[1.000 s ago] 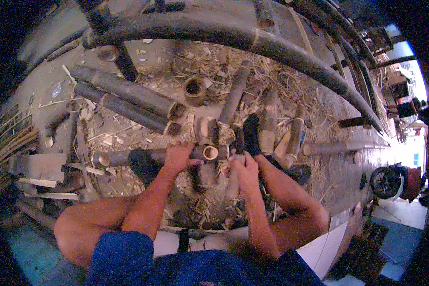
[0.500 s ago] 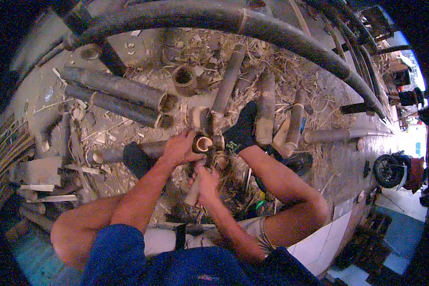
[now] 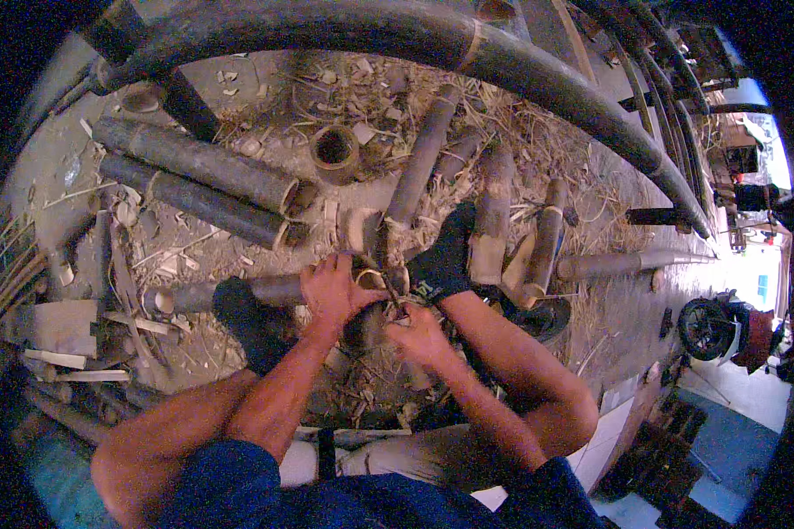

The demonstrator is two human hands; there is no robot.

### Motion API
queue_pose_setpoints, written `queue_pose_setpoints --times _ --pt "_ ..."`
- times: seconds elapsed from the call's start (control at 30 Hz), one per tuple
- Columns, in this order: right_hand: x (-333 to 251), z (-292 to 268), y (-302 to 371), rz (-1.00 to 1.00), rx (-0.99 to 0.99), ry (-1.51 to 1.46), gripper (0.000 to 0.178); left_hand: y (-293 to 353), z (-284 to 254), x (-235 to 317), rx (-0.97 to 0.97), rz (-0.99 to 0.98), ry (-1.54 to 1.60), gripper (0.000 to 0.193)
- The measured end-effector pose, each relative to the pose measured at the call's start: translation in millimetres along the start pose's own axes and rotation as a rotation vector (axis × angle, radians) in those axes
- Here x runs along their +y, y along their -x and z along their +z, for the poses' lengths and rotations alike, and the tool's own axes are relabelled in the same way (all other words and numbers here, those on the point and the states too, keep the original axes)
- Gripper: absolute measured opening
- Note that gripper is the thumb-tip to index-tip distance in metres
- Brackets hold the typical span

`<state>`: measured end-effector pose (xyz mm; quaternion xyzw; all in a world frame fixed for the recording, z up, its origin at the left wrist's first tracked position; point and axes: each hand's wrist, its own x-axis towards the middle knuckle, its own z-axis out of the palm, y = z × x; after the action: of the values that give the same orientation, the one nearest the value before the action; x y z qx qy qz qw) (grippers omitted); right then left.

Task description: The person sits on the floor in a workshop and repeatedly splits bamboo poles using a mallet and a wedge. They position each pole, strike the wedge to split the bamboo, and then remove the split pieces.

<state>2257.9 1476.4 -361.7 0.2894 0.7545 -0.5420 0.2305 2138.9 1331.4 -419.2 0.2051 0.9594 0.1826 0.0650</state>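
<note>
Two hands meet over a short bamboo piece [image 3: 372, 280] on the littered floor [image 3: 591, 317], left hand [image 3: 333, 289] clamped around it, right hand [image 3: 417, 335] closed on a thin blade [image 3: 388, 295].

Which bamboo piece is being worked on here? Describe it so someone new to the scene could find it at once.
Start at the long dark bamboo pole arching across the top, then drop to the littered floor's middle, where both hands meet. The left hand grips a short pale bamboo section, its hollow cut end facing up, the right hand beside it. Its neighbours lie loose, longer and darker.
</note>
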Motion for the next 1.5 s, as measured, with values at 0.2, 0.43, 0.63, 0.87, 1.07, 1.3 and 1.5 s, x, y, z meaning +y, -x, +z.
queue_pose_setpoints --times 0.2,0.43,0.63,0.87,1.07,1.3,1.5 --pt "-27.0 -57.7 -57.8 -0.284 -0.284 0.747 0.042 -1.1 9.7 4.3 -0.056 -0.105 -0.024 0.100" --pt "-26.1 -55.4 -69.0 -0.187 -0.433 0.611 0.051 -10.2 -9.2 -15.1 -0.301 0.031 0.037 0.091" --pt "38.5 10.5 -18.4 -0.361 -0.096 0.472 0.060 -11.7 -21.9 -32.3 -0.506 0.212 -0.106 0.094" --pt "-3.5 90.2 -13.2 0.095 0.091 -0.532 0.020 0.1 2.3 -46.7 -0.287 0.208 -0.065 0.075" --pt "-86.0 103.6 -53.5 0.130 0.132 -1.413 0.015 1.8 40.1 -62.5 -0.204 0.162 -0.043 0.060" --pt "-4.5 52.8 3.6 -0.046 -0.066 0.138 0.027 0.3 -0.9 -58.7 -0.365 0.340 0.051 0.081" --pt "0.1 99.5 -20.7 -0.080 0.186 -0.182 0.026 2.8 -9.1 -53.2 -0.267 0.358 -0.005 0.069"
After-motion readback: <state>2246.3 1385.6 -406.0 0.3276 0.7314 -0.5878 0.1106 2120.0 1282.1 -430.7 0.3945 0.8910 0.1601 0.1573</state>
